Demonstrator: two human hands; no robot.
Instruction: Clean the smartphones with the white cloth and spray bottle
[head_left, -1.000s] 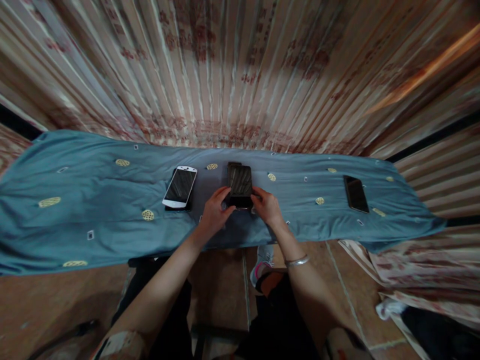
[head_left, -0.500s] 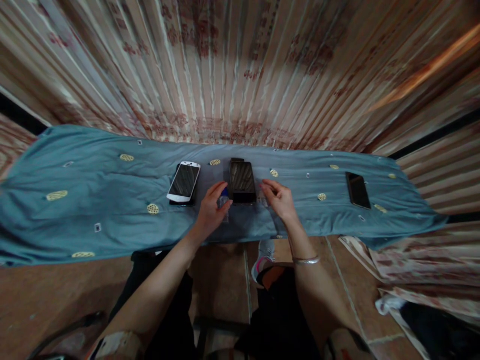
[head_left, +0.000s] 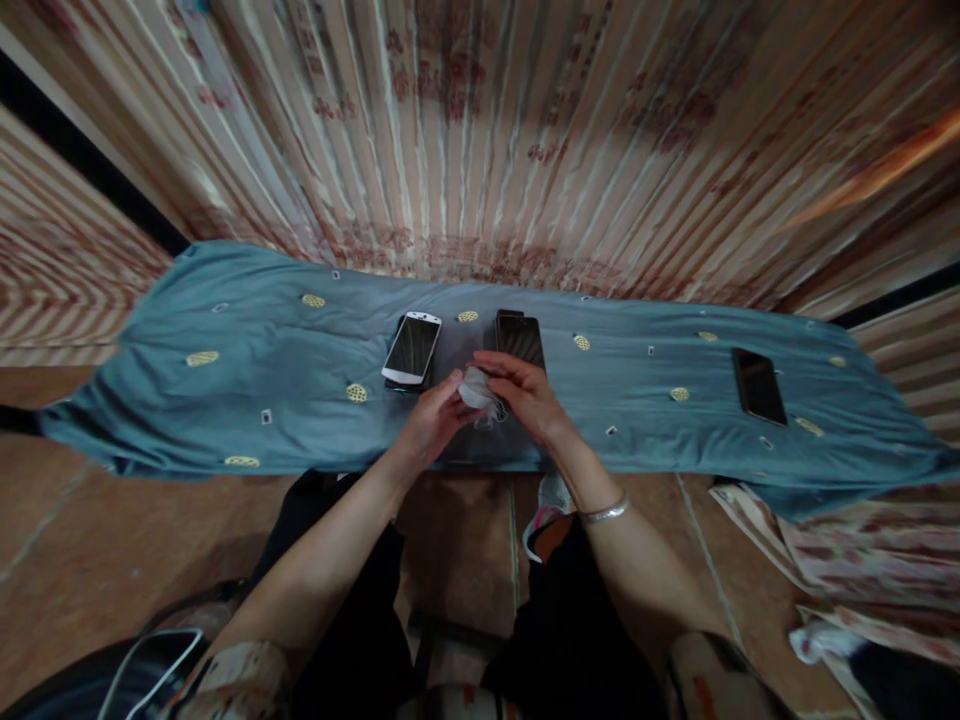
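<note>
Left hand: the left edge of a crumpled pale wad point(head_left: 478, 390) is pinched by the thumb and fingers of the left hand point(head_left: 433, 415).
Right hand: the wad's right side is pinched by the curled fingers and thumb of the right hand point(head_left: 529, 396).
Wad: it is held between both hands, above the near middle of the surface; its material cannot be told.
Black phone point(head_left: 523, 339): its near part is hidden by the right hand; whether it is touched cannot be told.
White phone point(head_left: 412, 349): it is laid, tilted, over a dark phone point(head_left: 406, 388), left of the black phone.
Right phone point(head_left: 760, 386): it is set well apart, far to the right.
Surface: it is covered by a blue cloth point(head_left: 277, 370).
</note>
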